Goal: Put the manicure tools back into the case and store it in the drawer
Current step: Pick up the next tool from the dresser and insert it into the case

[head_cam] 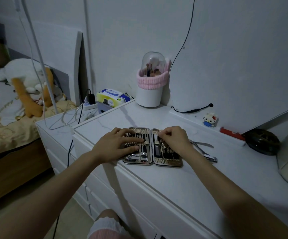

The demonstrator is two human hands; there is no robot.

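Observation:
An open manicure case (168, 162) lies flat on the white dresser top (182, 183), both halves lined with metal tools in loops. My left hand (117, 146) rests with straight fingers on the tools in the left half, above a large nail clipper (138, 156). My right hand (175, 139) is over the right half, its fingers curled and pinching a thin tool (162, 141) there. Outside the case, just right of it, lie cuticle nippers (202, 144) and a small nail clipper (211, 158).
A brush holder with a clear dome and pink band (150, 83) stands at the back. A block figure (209, 119), a red tube (232, 133) and a dark round object (262, 141) sit along the right. Drawer fronts (105, 195) face me below. A bed is at left.

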